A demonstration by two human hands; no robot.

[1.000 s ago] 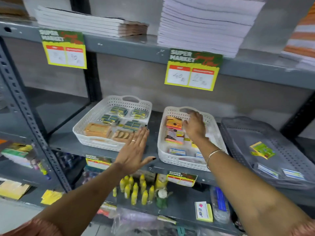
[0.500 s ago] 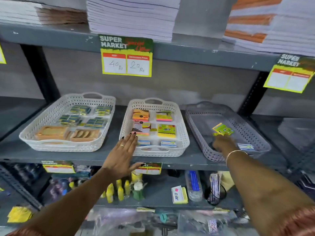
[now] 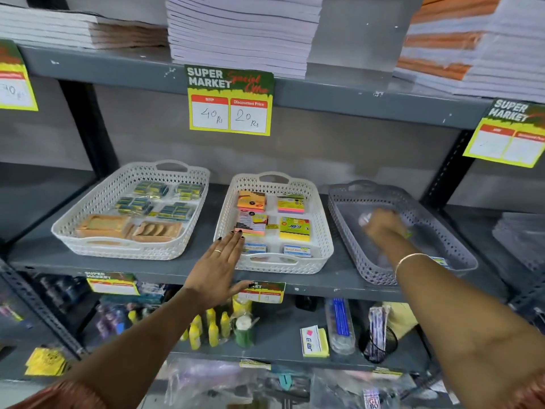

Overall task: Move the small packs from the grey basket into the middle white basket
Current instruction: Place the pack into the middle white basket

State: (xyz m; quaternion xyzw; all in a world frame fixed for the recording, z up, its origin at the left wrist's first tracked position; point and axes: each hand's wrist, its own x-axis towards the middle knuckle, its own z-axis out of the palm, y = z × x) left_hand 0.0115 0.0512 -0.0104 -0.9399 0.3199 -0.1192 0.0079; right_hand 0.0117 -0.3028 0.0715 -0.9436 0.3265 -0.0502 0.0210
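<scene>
The grey basket [image 3: 413, 202] stands at the right of the shelf. My right hand [image 3: 383, 224] is inside it, blurred, with its fingers curled over a green-yellow small pack [image 3: 409, 233] of which only an edge shows. Another small pack [image 3: 442, 261] peeks out behind my right wrist. The middle white basket [image 3: 326, 231] holds several colourful packs, among them a yellow-green one [image 3: 295, 230]. My left hand [image 3: 219, 267] lies flat with its fingers spread and holds nothing. Its fingertips rest on that basket's front left rim.
A left white basket [image 3: 73, 228] holds dark packs and tan items. A price tag [image 3: 230, 101] hangs from the shelf above, under stacked notebooks [image 3: 241, 33]. The shelf below carries yellow bottles [image 3: 212, 329] and pens. A black upright [image 3: 445, 169] stands behind the grey basket.
My right hand left the middle white basket, crossed to the grey basket and now covers the green-yellow pack. My left hand stayed by the middle basket's front corner.
</scene>
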